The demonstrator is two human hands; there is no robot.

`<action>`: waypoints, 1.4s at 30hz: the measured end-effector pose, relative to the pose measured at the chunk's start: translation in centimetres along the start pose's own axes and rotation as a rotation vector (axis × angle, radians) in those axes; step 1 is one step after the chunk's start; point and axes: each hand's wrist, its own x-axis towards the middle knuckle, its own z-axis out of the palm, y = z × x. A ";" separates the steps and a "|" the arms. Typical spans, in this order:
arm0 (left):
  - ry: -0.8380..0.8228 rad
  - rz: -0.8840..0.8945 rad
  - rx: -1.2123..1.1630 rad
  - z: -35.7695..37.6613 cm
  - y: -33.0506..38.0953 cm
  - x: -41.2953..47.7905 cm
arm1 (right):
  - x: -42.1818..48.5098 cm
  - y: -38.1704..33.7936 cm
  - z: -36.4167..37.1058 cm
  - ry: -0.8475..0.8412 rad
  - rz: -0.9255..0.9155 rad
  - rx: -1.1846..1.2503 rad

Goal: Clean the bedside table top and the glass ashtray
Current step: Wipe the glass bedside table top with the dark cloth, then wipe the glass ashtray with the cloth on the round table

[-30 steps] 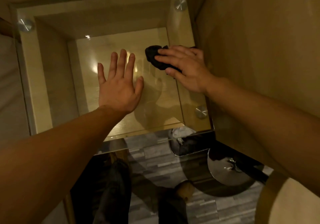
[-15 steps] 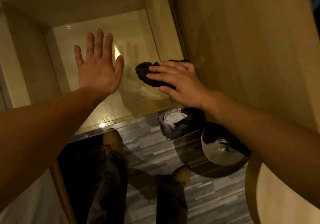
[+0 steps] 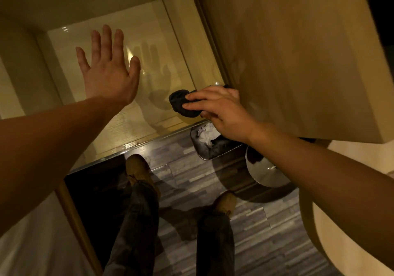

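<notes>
Left hand (image 3: 108,71) flat, fingers spread on the glass counter (image 3: 119,139), right hand (image 3: 221,109) pinching the dark cloth (image 3: 181,103) at the counter's front right corner, so I'd press firmly and wipe overlapping strokes along that edge; no ashtray in view.

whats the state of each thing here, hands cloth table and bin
left hand, open, fingers straight and spread over the glass top
right hand, gripping the dark cloth
dark cloth, bunched, pressed near the glass top front right corner
waste bin, open, crumpled white paper inside
</notes>
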 end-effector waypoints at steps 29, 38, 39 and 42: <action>-0.865 0.015 -1.277 -8.2 22.8 -23.2 | -25.7 -7.6 -8.5 0.434 0.647 2.003; -0.894 -0.001 -1.163 -1.9 36.9 -29.8 | -38.8 -4.2 -11.2 0.671 1.009 1.940; -0.895 -0.022 -1.133 -1.2 37.8 -30.3 | -40.2 -3.5 -10.9 0.685 1.059 1.974; -0.929 -0.143 -1.094 0.7 40.2 -31.2 | -43.5 -2.2 -10.7 0.797 1.076 2.053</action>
